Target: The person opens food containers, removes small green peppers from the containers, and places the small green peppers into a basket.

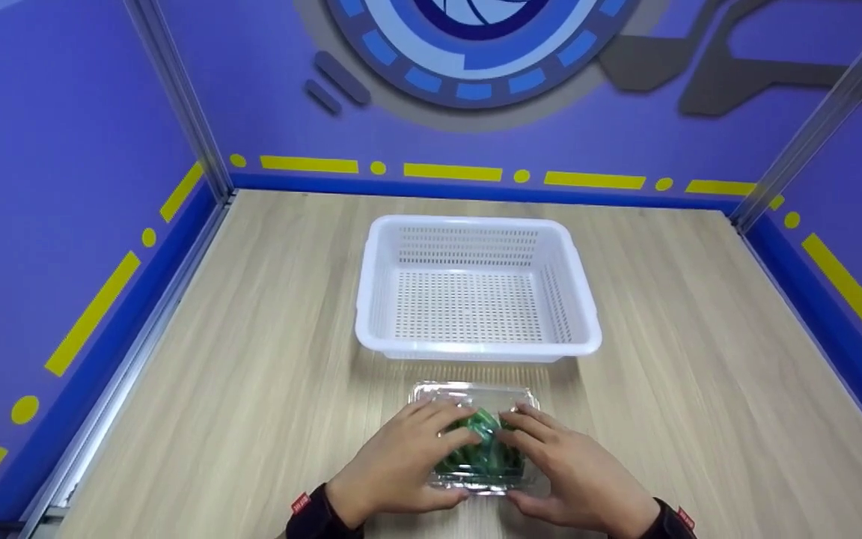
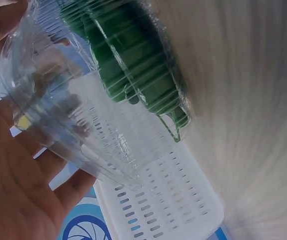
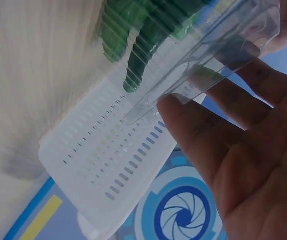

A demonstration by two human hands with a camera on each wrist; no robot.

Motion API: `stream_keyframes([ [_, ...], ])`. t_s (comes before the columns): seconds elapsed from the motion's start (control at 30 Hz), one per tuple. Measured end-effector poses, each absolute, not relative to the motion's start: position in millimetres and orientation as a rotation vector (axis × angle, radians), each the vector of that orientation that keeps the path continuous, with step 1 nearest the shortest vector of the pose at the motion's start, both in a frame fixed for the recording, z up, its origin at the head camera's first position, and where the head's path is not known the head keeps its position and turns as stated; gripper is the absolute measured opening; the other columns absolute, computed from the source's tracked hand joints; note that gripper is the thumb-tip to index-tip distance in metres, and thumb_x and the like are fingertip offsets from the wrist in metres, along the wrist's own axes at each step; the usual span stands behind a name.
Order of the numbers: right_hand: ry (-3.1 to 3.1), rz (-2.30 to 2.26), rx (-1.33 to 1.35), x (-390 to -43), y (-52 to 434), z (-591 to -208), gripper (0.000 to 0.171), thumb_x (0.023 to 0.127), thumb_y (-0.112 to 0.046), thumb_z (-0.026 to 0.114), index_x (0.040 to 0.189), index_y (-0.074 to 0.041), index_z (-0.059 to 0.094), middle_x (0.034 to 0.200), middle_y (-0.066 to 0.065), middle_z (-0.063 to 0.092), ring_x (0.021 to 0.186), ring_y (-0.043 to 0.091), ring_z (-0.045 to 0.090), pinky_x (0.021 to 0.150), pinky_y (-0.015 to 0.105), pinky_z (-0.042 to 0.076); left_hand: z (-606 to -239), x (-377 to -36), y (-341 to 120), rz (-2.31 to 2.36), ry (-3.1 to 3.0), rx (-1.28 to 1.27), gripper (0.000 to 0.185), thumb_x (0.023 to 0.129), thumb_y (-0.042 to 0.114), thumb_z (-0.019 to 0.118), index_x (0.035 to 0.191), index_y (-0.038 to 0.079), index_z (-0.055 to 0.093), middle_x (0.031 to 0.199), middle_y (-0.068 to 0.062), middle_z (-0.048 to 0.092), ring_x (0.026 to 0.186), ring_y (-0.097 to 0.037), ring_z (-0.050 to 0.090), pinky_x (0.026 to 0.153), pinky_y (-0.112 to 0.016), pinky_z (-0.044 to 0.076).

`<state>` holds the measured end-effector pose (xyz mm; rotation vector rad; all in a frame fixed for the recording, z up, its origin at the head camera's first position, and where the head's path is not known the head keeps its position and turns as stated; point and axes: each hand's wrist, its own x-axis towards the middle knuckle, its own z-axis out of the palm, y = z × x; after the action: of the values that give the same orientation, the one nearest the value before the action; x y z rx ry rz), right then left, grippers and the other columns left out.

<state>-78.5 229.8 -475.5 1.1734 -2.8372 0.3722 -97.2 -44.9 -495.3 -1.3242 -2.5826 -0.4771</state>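
Head view: 2 hands on a clear plastic clamshell box point(image 1: 476, 438) of green vegetables point(image 1: 480, 442), sitting on the wooden table point(image 1: 251, 359) near the front edge, centred. Left hand point(image 1: 401, 464) lies over the box's left half, fingers fairly straight across the lid, thumb down at the near-left corner. Right hand point(image 1: 569, 471) mirrors it on the right half, fingers laid on the lid, thumb at the near-right corner. Both press and cup the box; neither curls tightly round it, so they read as flat, relaxed holds.

White perforated basket point(image 1: 476, 288) stands just beyond the box, a narrow strip of table between its near rim and the box's far edge. Basket interior shows only its slotted floor and walls. Open tabletop runs wide to left and right of both box and basket. Table is fenced by purple walls point(image 1: 64, 187) on 3 sides, with 2 metal posts at the far corners; the far wall sits well behind the basket.

Box long axis cannot be read surely under the hands; its far edge lies parallel to the basket's near rim. The vegetables inside look to run roughly near-to-far.

Left wrist view: palm point(image 2: 18, 190) and fingers beside the clear lid point(image 2: 68, 115), ribbed plastic over the greens point(image 2: 133, 65), basket point(image 2: 163, 200) behind. Right wrist view: fingers point(image 3: 198, 130) touching the box edge point(image 3: 203, 55), basket point(image 3: 103, 160) beyond; both views motion-blurred.
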Motion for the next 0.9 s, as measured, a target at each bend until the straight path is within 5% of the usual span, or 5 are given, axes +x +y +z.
stream_keyframes([
  [0.43,-2.797,0.433,1.198,-79,238,-481,0.060,0.090,-0.051,0.071,0.136,-0.013,0.063,0.146,0.005,0.058,0.139,0.031,0.052,0.100,0.047,0.053,-497,-89,-30,-0.348,-2.545,-1.257,0.056,0.086,0.056,0.067,0.129,0.021,0.063,0.140,0.000,0.061,0.134,-0.030,0.057,0.102,-0.059,0.050],
  [0.67,-2.681,0.336,1.188,-75,233,-485,0.066,0.083,-0.045,0.079,0.135,-0.008,0.063,0.142,0.010,0.061,0.135,0.032,0.057,0.094,0.043,0.057,-495,-80,-6,-0.205,-2.528,-1.180,0.050,0.089,0.059,0.062,0.120,0.019,0.063,0.132,-0.003,0.064,0.124,-0.036,0.064,0.093,-0.049,0.057],
  [0.9,-2.651,0.291,1.191,-71,230,-488,0.067,0.078,-0.039,0.081,0.134,-0.005,0.063,0.141,0.012,0.062,0.133,0.033,0.058,0.093,0.040,0.057,-499,-74,3,-0.188,-2.508,-1.140,0.037,0.087,0.044,0.067,0.111,0.016,0.062,0.128,-0.007,0.066,0.119,-0.037,0.067,0.086,-0.049,0.060],
])
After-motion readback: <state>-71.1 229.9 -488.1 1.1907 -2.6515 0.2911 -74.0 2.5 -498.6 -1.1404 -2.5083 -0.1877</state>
